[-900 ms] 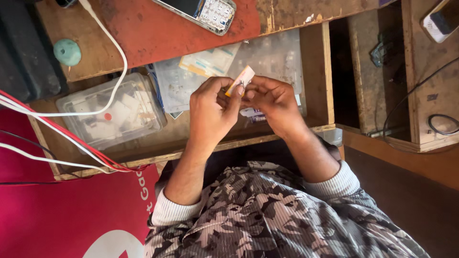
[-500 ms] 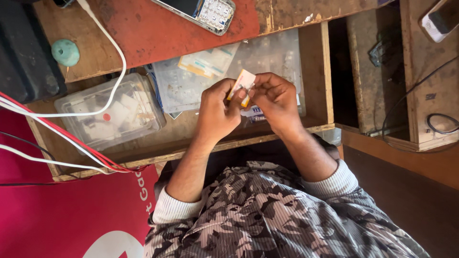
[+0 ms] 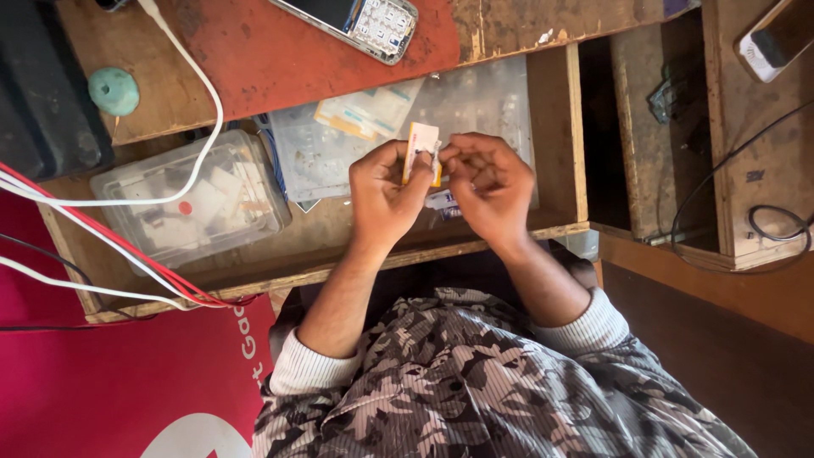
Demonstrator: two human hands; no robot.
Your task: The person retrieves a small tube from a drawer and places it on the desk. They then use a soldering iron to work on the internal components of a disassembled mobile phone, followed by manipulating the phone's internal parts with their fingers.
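Worn wooden boards make up the table (image 3: 526,21) in front of you, with an open drawer (image 3: 555,136) pulled out below its edge and your two hands raised over it. Your left hand (image 3: 386,199) pinches a small white and yellow card (image 3: 421,148) between thumb and fingers, its grip closed on the card's lower part so the card stands nearly upright. Your right hand (image 3: 487,187) meets it from the right, fingertips curled shut against the card's upper right edge; whether a tiny piece sits between those fingertips is too small to tell. Inside the drawer, behind your hands, lie clear plastic bags (image 3: 356,127) of small parts, and to the left sits a clear plastic box (image 3: 191,208) filled with pale bits. White and red cables (image 3: 102,254) run across the box and the drawer's left corner. On the far table top rests an opened phone (image 3: 356,21) on a red mat (image 3: 280,51), with a small teal round thing (image 3: 114,91) off to the left. Near left, a red sheet (image 3: 110,382) lies beside your patterned sleeve.
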